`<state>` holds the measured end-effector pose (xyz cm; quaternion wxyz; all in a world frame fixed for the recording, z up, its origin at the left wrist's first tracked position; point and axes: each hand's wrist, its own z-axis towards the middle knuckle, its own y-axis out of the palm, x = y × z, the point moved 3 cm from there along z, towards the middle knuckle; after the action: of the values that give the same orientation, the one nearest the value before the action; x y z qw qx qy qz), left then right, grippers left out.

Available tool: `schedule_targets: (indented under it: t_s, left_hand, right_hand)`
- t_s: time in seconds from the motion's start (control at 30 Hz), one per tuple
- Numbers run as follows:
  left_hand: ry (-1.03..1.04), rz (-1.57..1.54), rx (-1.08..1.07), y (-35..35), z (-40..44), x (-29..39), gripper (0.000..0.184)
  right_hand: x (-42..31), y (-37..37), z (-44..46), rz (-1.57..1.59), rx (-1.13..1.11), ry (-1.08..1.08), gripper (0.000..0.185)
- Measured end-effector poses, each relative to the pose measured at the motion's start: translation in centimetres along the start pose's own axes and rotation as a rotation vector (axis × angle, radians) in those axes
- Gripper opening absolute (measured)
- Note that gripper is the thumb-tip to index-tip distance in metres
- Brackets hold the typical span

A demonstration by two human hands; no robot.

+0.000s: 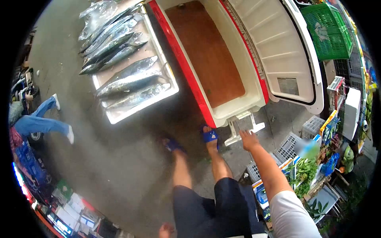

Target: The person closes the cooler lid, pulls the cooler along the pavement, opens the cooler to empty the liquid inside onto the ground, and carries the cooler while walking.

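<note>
My right hand [249,139] reaches forward at the white handle bracket [243,127] on the near end of a large red and white cooler [192,85]. Its fingers look spread and it holds nothing; whether it touches the bracket I cannot tell. Brown-red liquid [212,51] covers the inside of the cooler, and its white lid [278,51] is swung open to the right. Low at the bottom edge, my left hand [166,230] shows only in part and is blurred, its fingers unclear. Several silvery fish [131,81] lie in a white tray [137,109] left of the cooler.
A clear plastic bag [97,19] lies by the fish. A person in jeans [43,123] walks at the left. Green crate [325,31], grey baskets [289,147] and leafy vegetables [304,172] line the right side. My blue sandals [210,135] stand on the wet floor.
</note>
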<state>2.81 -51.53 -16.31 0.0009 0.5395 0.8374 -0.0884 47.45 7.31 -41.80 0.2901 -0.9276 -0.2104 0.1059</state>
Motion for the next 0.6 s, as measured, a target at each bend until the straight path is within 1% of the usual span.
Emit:
schedule_targets:
  t_s: [0.03, 0.07, 0.13, 0.17, 0.23, 0.27, 0.3, 0.33, 0.37, 0.4, 0.47, 0.53, 0.6]
  left_hand:
    - [0.05, 0.098, -0.12, 2.9, -1.2, 2.0, 0.049]
    - [0.064, 0.094, -0.116, 5.0, -1.8, 3.0, 0.049]
    - [0.012, 0.061, 0.002, 7.6, -3.6, 3.8, 0.054]
    - [-0.001, 0.004, 0.022, 9.3, -4.8, 5.5, 0.057]
    - [0.036, -0.022, 0.026, 9.7, -4.0, 4.1, 0.057]
    - [0.072, -0.045, 0.035, 9.8, -3.2, 3.8, 0.057]
    - [0.088, -0.061, 0.034, 9.8, -2.1, 3.5, 0.057]
    - [0.05, -0.029, 0.085, 9.7, -1.2, 3.2, 0.055]
    - [-0.002, 0.007, 0.136, 9.9, -1.3, 3.1, 0.053]
    - [-0.019, -0.007, 0.137, 10.3, -2.0, 2.5, 0.053]
    - [0.097, -0.155, 0.171, 12.1, -3.6, 3.7, 0.048]
    - [0.157, -0.197, 0.134, 10.7, 0.4, -2.3, 0.048]
    - [0.104, -0.068, 0.096, 9.7, 2.5, -6.9, 0.05]
  right_hand:
    - [0.3, 0.5, 0.3, -0.027, -0.1, 0.033, 0.057]
    - [0.4, 1.1, 0.7, -0.027, -0.085, 0.029, 0.057]
    - [0.6, 2.7, 0.5, -0.077, 0.009, 0.028, 0.089]
    - [0.6, 2.1, 0.3, -0.084, 0.014, 0.028, 0.089]
    - [0.4, 0.9, 0.3, -0.093, -0.049, 0.039, 0.085]
    - [0.5, 0.3, 0.7, -0.104, -0.032, 0.036, 0.085]
    - [0.4, -0.3, 1.1, -0.146, -0.064, 0.021, 0.082]
    - [0.2, -0.3, 1.4, -0.191, -0.101, 0.004, 0.079]
    - [0.1, -0.1, 1.0, -0.176, -0.129, 0.009, 0.066]
    - [-0.1, 0.2, 0.4, -0.188, -0.142, -0.004, 0.066]
    - [0.1, -1.1, 0.4, 0.061, 0.01, 0.064, 0.047]
    - [-0.1, -3.2, 0.3, -0.018, 0.065, 0.046, 0.046]
    - [-0.1, -4.6, 0.5, -0.077, 0.033, 0.08, 0.042]
